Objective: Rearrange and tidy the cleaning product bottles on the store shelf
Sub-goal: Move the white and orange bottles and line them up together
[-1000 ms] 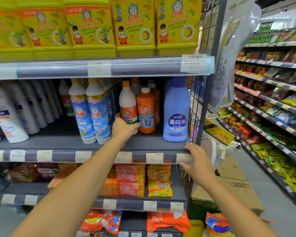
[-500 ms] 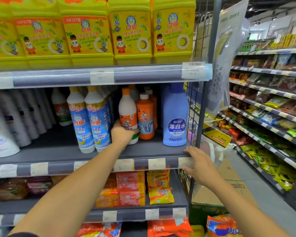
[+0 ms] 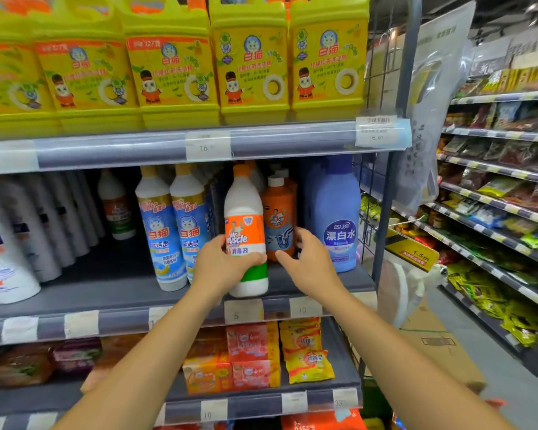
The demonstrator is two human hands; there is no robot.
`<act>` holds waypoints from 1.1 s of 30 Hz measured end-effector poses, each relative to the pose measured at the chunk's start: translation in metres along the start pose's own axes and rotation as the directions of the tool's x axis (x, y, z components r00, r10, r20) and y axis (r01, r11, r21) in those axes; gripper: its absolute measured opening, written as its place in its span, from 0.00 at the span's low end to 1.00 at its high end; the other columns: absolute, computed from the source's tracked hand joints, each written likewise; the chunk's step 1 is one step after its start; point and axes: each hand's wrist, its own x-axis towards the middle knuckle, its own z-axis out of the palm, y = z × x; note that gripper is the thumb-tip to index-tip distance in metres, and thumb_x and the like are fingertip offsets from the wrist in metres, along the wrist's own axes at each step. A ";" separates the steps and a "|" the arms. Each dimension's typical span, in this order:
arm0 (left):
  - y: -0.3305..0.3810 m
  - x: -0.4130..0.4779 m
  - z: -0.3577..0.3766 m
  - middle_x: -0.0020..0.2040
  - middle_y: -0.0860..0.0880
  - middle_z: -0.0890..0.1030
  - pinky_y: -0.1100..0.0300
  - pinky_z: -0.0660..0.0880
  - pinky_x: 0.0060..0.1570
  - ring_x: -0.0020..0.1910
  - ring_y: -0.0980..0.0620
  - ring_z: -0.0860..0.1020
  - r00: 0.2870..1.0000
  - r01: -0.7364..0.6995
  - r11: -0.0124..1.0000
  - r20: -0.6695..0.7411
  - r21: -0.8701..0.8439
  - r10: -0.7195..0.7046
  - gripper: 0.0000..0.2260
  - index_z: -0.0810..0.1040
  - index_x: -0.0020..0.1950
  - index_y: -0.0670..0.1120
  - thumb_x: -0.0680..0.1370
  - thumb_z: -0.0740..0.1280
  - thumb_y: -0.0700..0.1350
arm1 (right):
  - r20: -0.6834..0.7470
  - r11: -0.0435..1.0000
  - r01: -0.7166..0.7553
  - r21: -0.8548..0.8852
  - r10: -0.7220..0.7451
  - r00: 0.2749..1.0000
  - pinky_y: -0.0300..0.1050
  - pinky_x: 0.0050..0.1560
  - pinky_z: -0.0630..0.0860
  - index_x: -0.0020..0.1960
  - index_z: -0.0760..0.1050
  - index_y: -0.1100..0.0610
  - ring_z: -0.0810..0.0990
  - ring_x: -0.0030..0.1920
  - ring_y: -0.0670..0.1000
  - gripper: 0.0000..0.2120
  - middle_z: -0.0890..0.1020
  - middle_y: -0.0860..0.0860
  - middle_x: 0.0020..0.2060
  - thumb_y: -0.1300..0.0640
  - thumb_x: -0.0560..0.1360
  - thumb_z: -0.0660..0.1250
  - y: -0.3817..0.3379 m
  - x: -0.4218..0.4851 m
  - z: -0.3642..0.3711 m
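Note:
My left hand (image 3: pixel 222 265) grips a white Mr Muscle bottle (image 3: pixel 245 221) with an orange cap, standing at the front edge of the middle shelf (image 3: pixel 112 297). My right hand (image 3: pixel 308 259) is open, its fingers spread beside an orange Mr Muscle bottle (image 3: pixel 278 218) behind the white one; whether they touch it I cannot tell. A tall blue bleach bottle (image 3: pixel 333 212) stands to the right. Two white-and-blue cat-label bottles (image 3: pixel 174 231) stand to the left of my left hand.
Yellow detergent jugs (image 3: pixel 252 63) fill the shelf above. White bottles (image 3: pixel 10 240) line the middle shelf's left end. Orange and red packets (image 3: pixel 249 358) lie on the shelf below. A wire side panel (image 3: pixel 370 212) closes the shelf's right end, beside an aisle with snack shelves (image 3: pixel 503 212).
My left hand has drawn the white bottle forward to the shelf's front edge. My right hand left the shelf rim and rose to the orange bottle.

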 end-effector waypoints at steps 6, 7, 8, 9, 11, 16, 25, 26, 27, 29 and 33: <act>-0.009 -0.023 -0.020 0.42 0.59 0.82 0.64 0.74 0.37 0.42 0.62 0.80 0.999 -0.024 0.999 0.033 0.024 0.023 0.19 0.76 0.44 0.59 0.59 0.80 0.54 | -0.178 0.990 -0.122 0.070 0.133 0.975 0.52 0.58 0.75 0.67 0.66 0.62 0.76 0.60 0.61 0.36 0.77 0.60 0.60 0.53 0.65 0.78 0.000 0.048 0.037; -0.009 -0.025 -0.023 0.42 0.60 0.82 0.64 0.74 0.37 0.41 0.62 0.80 0.999 -0.024 0.999 0.033 0.021 0.024 0.19 0.76 0.44 0.59 0.58 0.80 0.54 | -0.199 0.986 -0.144 0.083 0.158 0.967 0.51 0.58 0.75 0.66 0.66 0.62 0.76 0.60 0.62 0.37 0.77 0.61 0.61 0.53 0.64 0.78 0.002 0.055 0.043; -0.010 -0.026 -0.026 0.41 0.60 0.82 0.64 0.74 0.37 0.40 0.63 0.81 0.999 -0.022 1.000 0.035 0.009 0.021 0.19 0.77 0.44 0.59 0.58 0.80 0.54 | -0.204 0.980 -0.173 0.098 0.190 0.960 0.50 0.56 0.75 0.66 0.66 0.62 0.77 0.59 0.61 0.37 0.77 0.60 0.61 0.52 0.63 0.79 0.004 0.061 0.047; -0.010 -0.027 -0.028 0.40 0.60 0.83 0.64 0.75 0.37 0.39 0.64 0.81 0.999 -0.017 1.000 0.036 -0.008 0.017 0.19 0.77 0.44 0.59 0.58 0.80 0.55 | -0.199 0.972 -0.208 0.106 0.226 0.954 0.48 0.54 0.74 0.66 0.65 0.60 0.77 0.59 0.61 0.38 0.76 0.59 0.61 0.50 0.62 0.79 0.007 0.067 0.052; -0.012 -0.028 -0.035 0.41 0.60 0.83 0.64 0.76 0.37 0.39 0.64 0.81 0.999 -0.008 0.999 0.038 -0.042 0.009 0.20 0.78 0.44 0.58 0.56 0.80 0.55 | -0.194 0.958 -0.271 0.090 0.284 0.939 0.47 0.50 0.72 0.65 0.63 0.56 0.77 0.58 0.61 0.41 0.76 0.57 0.60 0.46 0.60 0.79 0.011 0.075 0.058; -0.018 -0.027 -0.052 0.43 0.59 0.84 0.65 0.75 0.38 0.42 0.62 0.82 0.997 -0.013 0.998 0.079 -0.068 0.019 0.23 0.78 0.47 0.58 0.55 0.79 0.56 | -0.237 0.959 -0.282 0.001 0.275 0.932 0.46 0.45 0.71 0.63 0.63 0.55 0.79 0.55 0.61 0.38 0.78 0.58 0.57 0.45 0.61 0.78 0.016 0.084 0.067; -0.027 -0.035 -0.065 0.39 0.63 0.83 0.69 0.74 0.35 0.39 0.67 0.81 0.993 -0.048 0.994 0.106 -0.097 0.059 0.20 0.79 0.47 0.57 0.57 0.80 0.53 | -0.332 0.993 -0.100 0.062 0.114 0.936 0.37 0.39 0.72 0.51 0.69 0.47 0.78 0.40 0.44 0.31 0.78 0.42 0.43 0.40 0.54 0.78 -0.014 0.022 0.037; -0.027 -0.038 -0.065 0.39 0.64 0.83 0.69 0.74 0.35 0.39 0.68 0.81 0.993 -0.048 0.994 0.105 -0.101 0.058 0.21 0.79 0.47 0.57 0.57 0.80 0.54 | -0.316 0.995 -0.085 0.056 0.098 0.944 0.34 0.37 0.71 0.51 0.69 0.46 0.77 0.40 0.40 0.31 0.78 0.40 0.42 0.39 0.54 0.78 -0.018 0.010 0.031; -0.027 -0.042 -0.066 0.39 0.64 0.83 0.67 0.75 0.36 0.39 0.67 0.81 0.993 -0.047 0.993 0.104 -0.104 0.058 0.21 0.79 0.47 0.57 0.57 0.79 0.55 | -0.299 0.996 -0.067 0.051 0.079 0.951 0.32 0.36 0.71 0.51 0.70 0.46 0.77 0.40 0.38 0.30 0.78 0.40 0.42 0.39 0.55 0.78 -0.021 -0.001 0.026; -0.027 -0.052 -0.068 0.40 0.63 0.84 0.66 0.75 0.37 0.40 0.66 0.81 0.993 -0.048 0.993 0.103 -0.110 0.060 0.22 0.79 0.47 0.58 0.56 0.79 0.56 | -0.270 0.997 -0.038 0.069 0.056 0.961 0.31 0.36 0.72 0.52 0.72 0.47 0.78 0.42 0.37 0.29 0.80 0.40 0.44 0.43 0.56 0.80 -0.026 -0.022 0.016; -0.023 -0.077 -0.073 0.40 0.66 0.83 0.67 0.76 0.36 0.40 0.65 0.82 0.996 -0.028 0.991 0.086 -0.132 0.039 0.22 0.79 0.46 0.57 0.56 0.80 0.54 | -0.227 0.993 -0.031 0.114 0.056 0.972 0.25 0.31 0.72 0.50 0.72 0.43 0.78 0.40 0.32 0.26 0.80 0.38 0.43 0.47 0.58 0.81 -0.038 -0.064 -0.003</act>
